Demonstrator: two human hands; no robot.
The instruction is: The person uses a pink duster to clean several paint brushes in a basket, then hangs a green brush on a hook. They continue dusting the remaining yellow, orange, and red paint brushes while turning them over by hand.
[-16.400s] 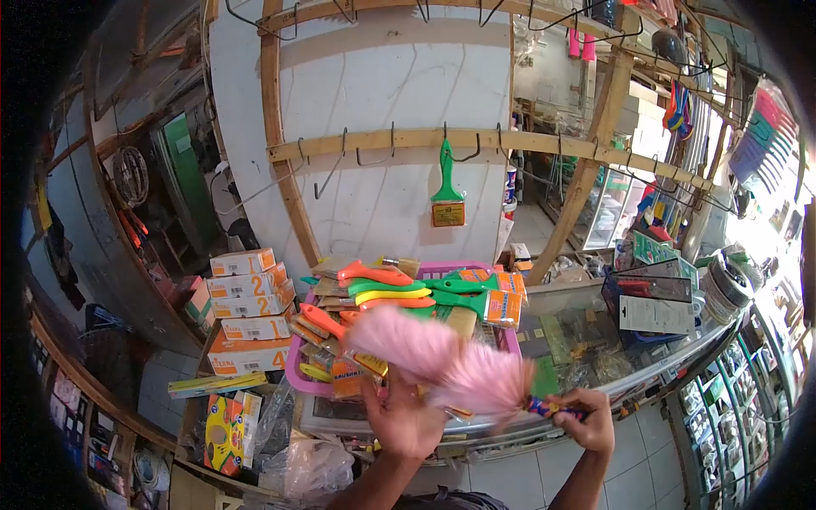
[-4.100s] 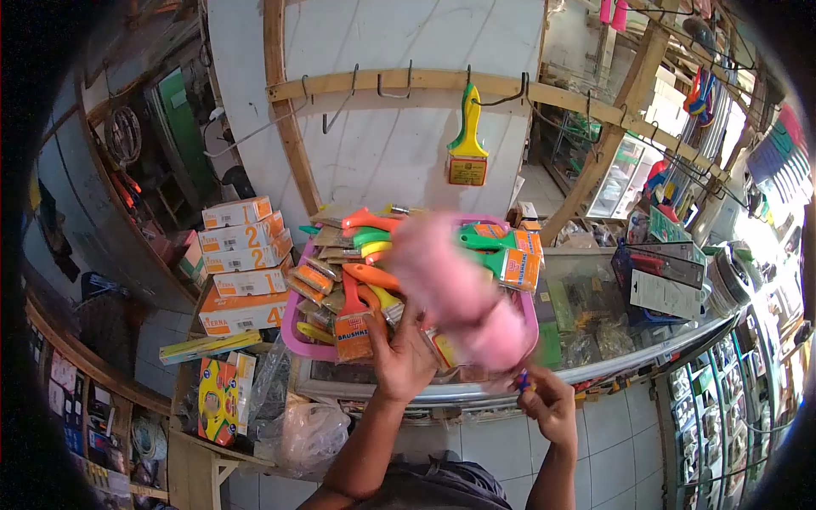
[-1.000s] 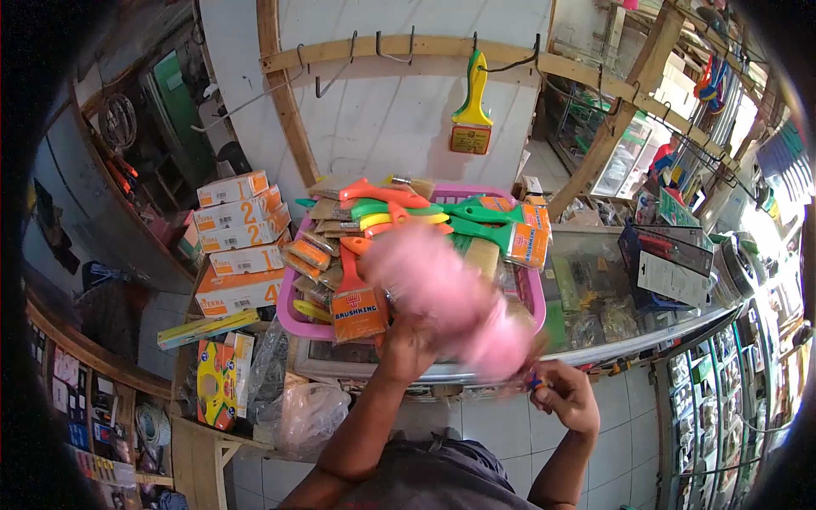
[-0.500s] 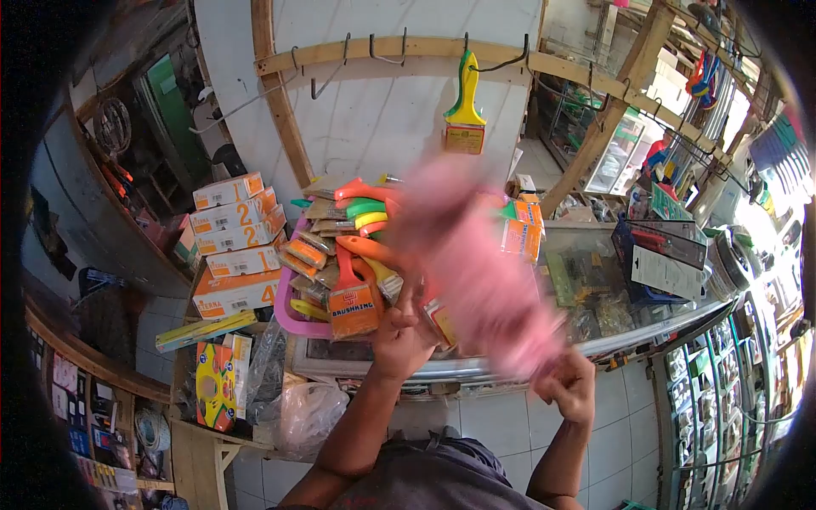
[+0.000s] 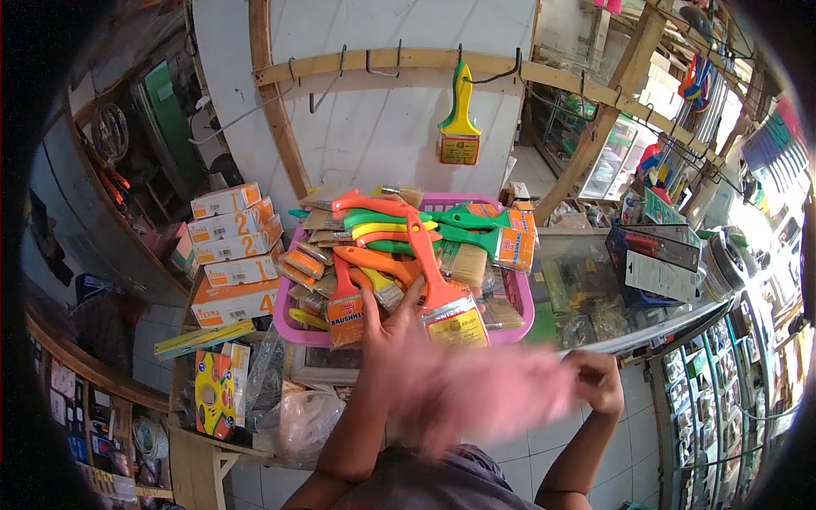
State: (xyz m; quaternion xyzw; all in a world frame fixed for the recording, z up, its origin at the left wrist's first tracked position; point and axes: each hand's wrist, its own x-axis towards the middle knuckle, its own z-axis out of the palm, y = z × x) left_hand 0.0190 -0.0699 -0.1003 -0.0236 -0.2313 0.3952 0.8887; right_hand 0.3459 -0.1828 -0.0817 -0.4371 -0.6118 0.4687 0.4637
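My left hand (image 5: 393,319) grips a red-orange paintbrush (image 5: 425,255) whose wide head bears a yellow label. Its fingers lie against the brush from the left, and the cloth covers part of that wrist. From my right hand (image 5: 597,381), closed on one end, a pink cloth (image 5: 484,387) stretches leftward, smeared by motion. Just beyond my hands, a pink basket (image 5: 520,327) is heaped with paintbrushes that have red, orange, yellow and green handles. Beside my left hand lies a red-handled brush with an orange sleeve (image 5: 344,319).
A yellow-green paintbrush (image 5: 460,110) hangs from a hook on the wooden rail (image 5: 489,61). Stacked white and orange boxes (image 5: 229,270) stand at left. The glass counter (image 5: 586,255) carries a dark blue basket (image 5: 625,255) at right. A plastic bag (image 5: 310,416) lies near my left forearm.
The pink cloth has swung down toward my body, uncovering the basket's brushes and the red-orange brush. My right hand has shifted slightly right.
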